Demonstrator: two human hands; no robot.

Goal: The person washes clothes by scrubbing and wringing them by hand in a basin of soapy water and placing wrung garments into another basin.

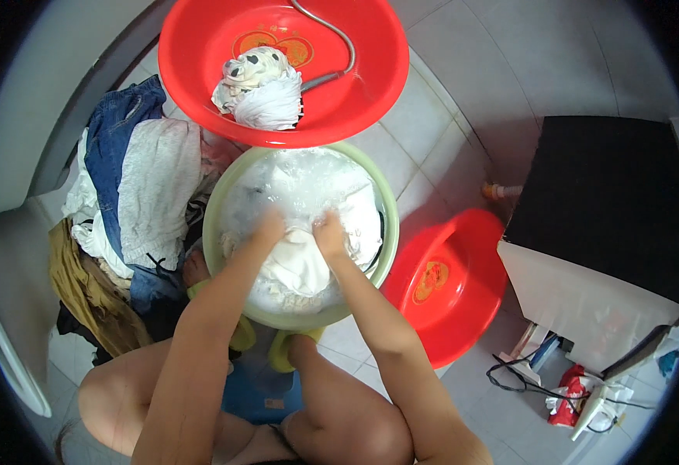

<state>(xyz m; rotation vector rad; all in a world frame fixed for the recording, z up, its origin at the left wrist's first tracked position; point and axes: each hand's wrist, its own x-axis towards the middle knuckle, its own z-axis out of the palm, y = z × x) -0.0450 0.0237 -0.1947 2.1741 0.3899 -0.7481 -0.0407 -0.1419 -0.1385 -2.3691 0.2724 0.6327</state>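
Head view: heap of clothes [134, 201] on tiled floor [463, 85] at left, denim and white pieces on top. Just right of it, pale green basin [214, 203] with suds; white garment [297, 267] inside. Left hand [269, 230] and right hand [328, 232] side by side, both closed on white garment. Above, red basin [370, 70] holding wrung cloth bundle [262, 89]. Right, second red basin [452, 283] touching green basin's rim.

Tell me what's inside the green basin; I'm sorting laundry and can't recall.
The green basin holds foamy water and a white cloth, gripped by the left hand and right hand. Anything beneath the cloth and suds is hidden.
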